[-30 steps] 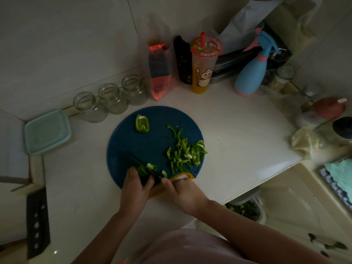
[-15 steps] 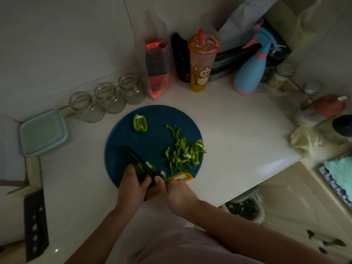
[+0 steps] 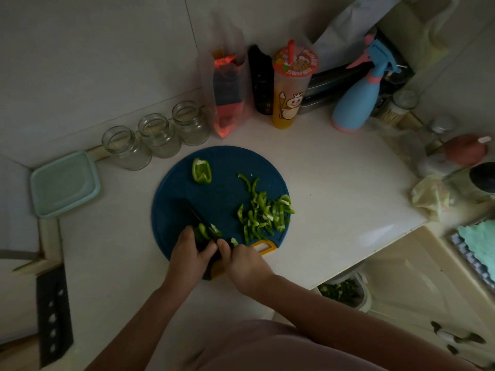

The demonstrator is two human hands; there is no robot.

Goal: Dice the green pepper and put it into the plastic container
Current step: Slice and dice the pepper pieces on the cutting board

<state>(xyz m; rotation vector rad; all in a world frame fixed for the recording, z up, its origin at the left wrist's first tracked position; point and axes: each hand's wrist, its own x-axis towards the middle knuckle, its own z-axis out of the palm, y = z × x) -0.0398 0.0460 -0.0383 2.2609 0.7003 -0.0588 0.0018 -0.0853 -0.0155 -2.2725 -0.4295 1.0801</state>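
2 hands are meeting: the left hand (image 3: 187, 257) is gripping the pepper piece (image 3: 202, 232), the right hand (image 3: 245, 263) is clasping the knife (image 3: 199, 218), its blade crossing the piece diagonally.

Handle of black-bladed knife (image 3: 199, 219) was hidden inside right hand (image 3: 246, 263); left hand (image 3: 187, 255) covered part of the green pepper piece (image 3: 205, 231). Pale teal cloth (image 3: 479, 245) was cropped at right.

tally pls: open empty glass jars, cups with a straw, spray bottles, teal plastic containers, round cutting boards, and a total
open empty glass jars: 3
cup with a straw: 1
spray bottle: 1
teal plastic container: 1
round cutting board: 1
total: 7
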